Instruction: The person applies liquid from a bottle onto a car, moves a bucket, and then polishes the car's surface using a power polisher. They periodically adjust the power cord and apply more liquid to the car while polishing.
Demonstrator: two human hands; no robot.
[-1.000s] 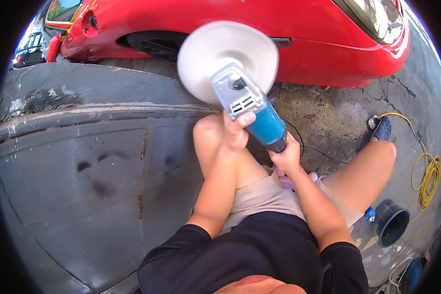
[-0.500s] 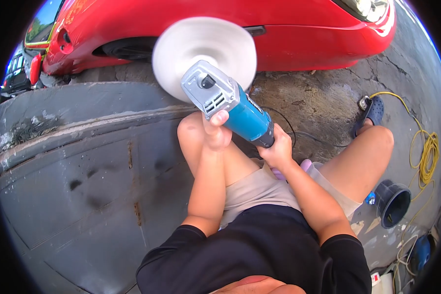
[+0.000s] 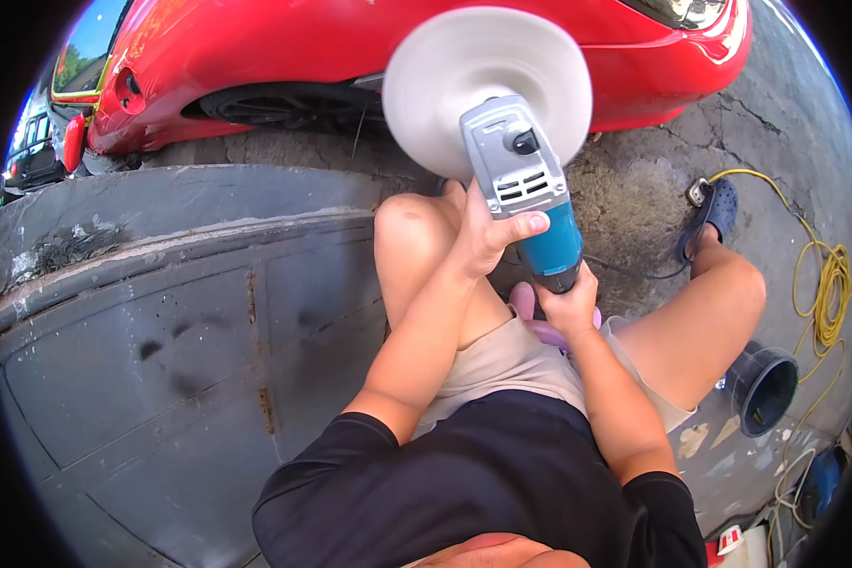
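A blue and grey car polisher [image 3: 551, 237] is gripped in both hands. My left hand [image 3: 490, 237] is closed on it beside the silver gear head, with the thumb lying across the top. Around the dark rear end of its body, my right hand [image 3: 570, 301] is wrapped. The round white polishing pad [image 3: 426, 80] at the polisher's front looks smeared, as if spinning. It overlaps the lower bodywork of the red car [image 3: 625, 71], just ahead of the front wheel. The pad's working face is hidden.
A dark wheel [image 3: 293, 106] sits left of the pad. A grey metal panel [image 3: 161, 284] fills the left side. At right are a coiled yellow cord [image 3: 829, 293], its socket [image 3: 699, 192] by my clog [image 3: 721, 210], and a black bucket [image 3: 765, 393]. A dark cord runs from the polisher.
Both hands have carried the polisher to the right along the car, and its body now points more straight ahead. More of the front wheel shows.
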